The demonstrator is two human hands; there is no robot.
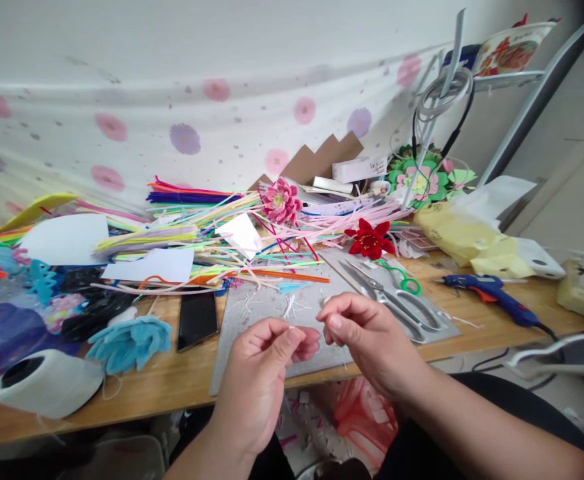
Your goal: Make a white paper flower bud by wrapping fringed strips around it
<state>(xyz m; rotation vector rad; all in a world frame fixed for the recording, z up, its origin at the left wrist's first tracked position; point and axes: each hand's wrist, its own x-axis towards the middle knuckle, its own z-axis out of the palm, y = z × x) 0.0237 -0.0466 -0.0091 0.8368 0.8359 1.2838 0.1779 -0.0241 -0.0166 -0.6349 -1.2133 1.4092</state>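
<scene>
Both my hands are raised over the front of a grey mat. My left hand is closed in a pinch, thumb against the forefinger; whatever it may hold is too small to make out. Close by on the right, my right hand pinches in the same way, and I cannot see what is between its fingertips. The hands are slightly apart. Just beyond them, white stem pieces lie on the mat. Large metal scissors rest beside my right hand, near green-handled scissors.
Bundles of coloured pipe cleaners cover the back. A red flower and a pink flower lie among them. At left are a phone, a blue flower and a thread cone; at right, a blue glue gun.
</scene>
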